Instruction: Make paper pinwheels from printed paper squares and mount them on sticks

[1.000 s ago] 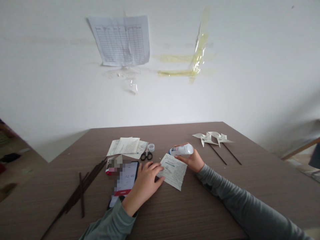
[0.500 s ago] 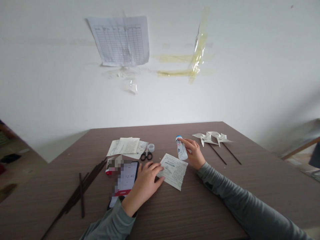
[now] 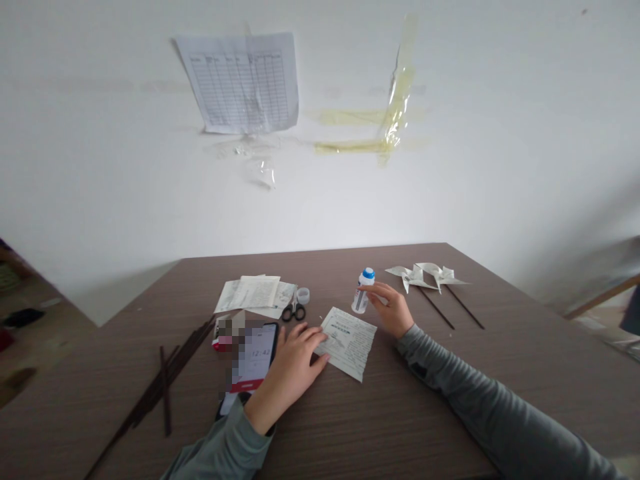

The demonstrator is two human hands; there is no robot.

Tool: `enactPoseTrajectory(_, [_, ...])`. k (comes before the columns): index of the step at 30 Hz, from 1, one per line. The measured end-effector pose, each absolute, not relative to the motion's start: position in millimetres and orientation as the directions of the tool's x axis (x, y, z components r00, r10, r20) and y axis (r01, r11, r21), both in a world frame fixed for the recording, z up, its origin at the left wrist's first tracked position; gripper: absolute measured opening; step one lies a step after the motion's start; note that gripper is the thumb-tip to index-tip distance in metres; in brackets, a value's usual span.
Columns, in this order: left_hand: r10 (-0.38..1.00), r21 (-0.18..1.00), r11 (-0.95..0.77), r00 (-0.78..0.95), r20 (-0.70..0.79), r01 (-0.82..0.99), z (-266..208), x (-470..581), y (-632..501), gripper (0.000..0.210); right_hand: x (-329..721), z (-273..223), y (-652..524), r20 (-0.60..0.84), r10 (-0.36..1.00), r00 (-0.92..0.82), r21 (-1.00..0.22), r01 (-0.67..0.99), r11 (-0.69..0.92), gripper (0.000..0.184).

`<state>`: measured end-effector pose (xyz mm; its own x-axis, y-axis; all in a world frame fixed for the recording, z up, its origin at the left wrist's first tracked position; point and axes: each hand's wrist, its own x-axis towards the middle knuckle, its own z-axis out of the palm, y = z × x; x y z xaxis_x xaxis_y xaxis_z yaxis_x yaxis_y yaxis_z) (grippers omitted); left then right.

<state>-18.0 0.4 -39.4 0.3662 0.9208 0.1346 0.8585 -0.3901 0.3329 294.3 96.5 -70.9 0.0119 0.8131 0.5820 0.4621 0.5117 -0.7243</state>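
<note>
My left hand (image 3: 295, 360) lies with its fingers spread, its fingertips on the left edge of a square of printed paper (image 3: 349, 343). That sheet is flat on the table, with a ragged right edge. Beyond it, a small white glue bottle (image 3: 359, 303) with a blue top stands near upright. The fingers of my right hand (image 3: 393, 310) reach across the bottle and grip it; my thumb is largely hidden. Black-handled scissors (image 3: 294, 311) and a small clear cap (image 3: 303, 295) lie past my left hand.
Two paper pinwheels (image 3: 407, 275) on dark sticks rest at the right. More paper sheets (image 3: 255, 293) are stacked at the back left. A phone (image 3: 254, 357) lies beside my left forearm, near a small red-and-white packet (image 3: 223, 333). Dark sticks (image 3: 173, 370) are bundled at the left.
The glue bottle has gone from leaning left to nearly upright, its blue top shifting right. My right hand has moved slightly with it. My left hand has stayed on the paper.
</note>
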Motion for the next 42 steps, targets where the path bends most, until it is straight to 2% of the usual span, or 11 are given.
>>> enactPoseTrajectory(8, [0.916,0.313,-0.401,0.38,0.129,0.861,-35,-18,-1,0.042,292,-72,98,0.504,0.864,0.017,-0.767,0.47,0.438,0.012])
enactPoseTrajectory(13, [0.914,0.318,-0.404,0.389,0.114,0.858,-36,-19,0,0.042,294,-69,98,0.495,0.868,0.052,-0.781,0.465,0.417,0.009])
enactPoseTrajectory(17, [0.918,0.322,-0.397,0.379,0.12,0.86,-38,-19,0,0.042,296,-69,98,0.49,0.867,0.088,-0.809,0.416,0.415,0.018])
enactPoseTrajectory(24, [0.924,0.33,-0.38,0.368,0.101,0.864,-32,-16,-3,0.044,293,-70,98,0.389,0.915,0.106,-0.871,0.367,0.327,0.045])
enactPoseTrajectory(36, [0.914,0.307,-0.405,0.371,0.167,0.861,-38,-22,0,0.043,291,-73,101,0.394,0.917,0.056,-0.857,0.382,0.345,0.035])
enactPoseTrajectory(42, [0.918,0.329,-0.396,0.376,0.125,0.857,-36,-27,2,0.045,286,-69,111,0.372,0.927,0.055,-0.864,0.385,0.324,0.033])
